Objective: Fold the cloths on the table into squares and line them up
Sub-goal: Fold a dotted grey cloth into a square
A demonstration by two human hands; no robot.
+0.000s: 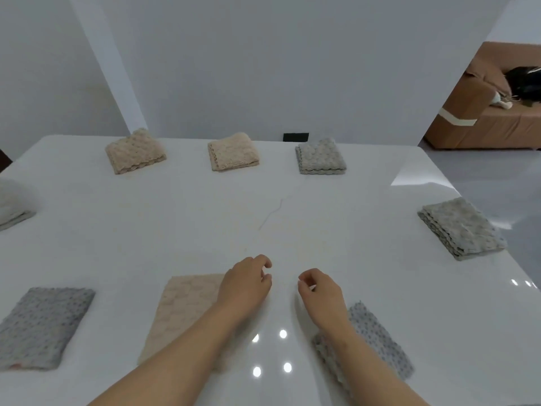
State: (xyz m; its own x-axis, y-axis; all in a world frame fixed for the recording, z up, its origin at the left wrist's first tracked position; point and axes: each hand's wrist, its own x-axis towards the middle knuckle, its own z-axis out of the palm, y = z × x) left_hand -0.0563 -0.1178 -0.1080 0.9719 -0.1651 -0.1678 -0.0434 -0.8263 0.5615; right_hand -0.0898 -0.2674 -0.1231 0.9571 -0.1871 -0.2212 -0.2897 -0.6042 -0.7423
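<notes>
Above the glossy table, left grip and right grip hover loosely curled, empty, beside nubbly cloths.

Brown sofa at far right, standing on a glossy grey floor. A dark item lies on its seat. Black rectangular plate mounted low on the white wall

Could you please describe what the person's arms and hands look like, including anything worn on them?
Both arms are bare as far as the view shows: no sleeve reaches the left forearm or the right forearm. The left hand and right hand wear no gloves, and no watch, bracelet or ring is visible. No markings show.
</notes>
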